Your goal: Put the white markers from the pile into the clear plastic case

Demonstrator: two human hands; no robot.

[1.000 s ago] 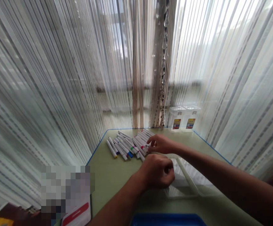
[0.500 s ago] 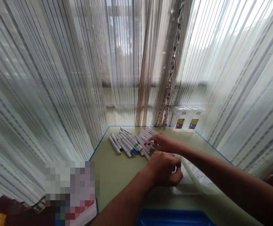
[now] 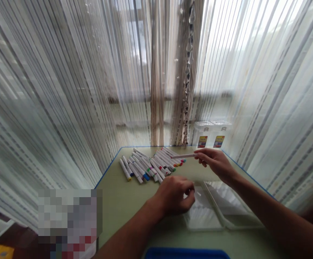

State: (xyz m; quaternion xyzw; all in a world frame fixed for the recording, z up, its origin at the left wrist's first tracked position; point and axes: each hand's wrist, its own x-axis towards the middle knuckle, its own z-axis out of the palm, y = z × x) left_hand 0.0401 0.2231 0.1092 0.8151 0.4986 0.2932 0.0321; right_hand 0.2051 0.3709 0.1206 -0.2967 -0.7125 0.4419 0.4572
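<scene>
1. One slim white marker pen with a straight barrel [image 3: 182, 156] is up, level-ish, just past the right side of the pile; the right hand [image 3: 215, 161] pinches it by its right end, thumb and fingers closed on the barrel.

2. Dozens, perhaps, of white markers with coloured ends [image 3: 139, 168] lie heaped on the pale green tabletop with a blue edge [image 3: 118, 208], beyond the left hand [image 3: 175, 195].

3. That left hand sits curled by a clear plastic case with a ridged section [image 3: 205, 227], thumb and forefinger making a loop; whether it grips the case, I can't tell.

4. Handling, as I judge it: light, stiff, smooth plastic, not fragile, apt to roll or swivel. An end pinch leaves the length free to tip; mid-barrel looks the steadier hold.

5. Now for what's hidden: the fingers cover the marker's right end, its cap colour is hard to call, and overlapping barrels defeat any exact count.

6. Right forearm blocks part of the case, the left hand its upper corner; a blue plastic tray [image 3: 187, 254] is cut off below, and pixelation masks an item at lower left.
</scene>
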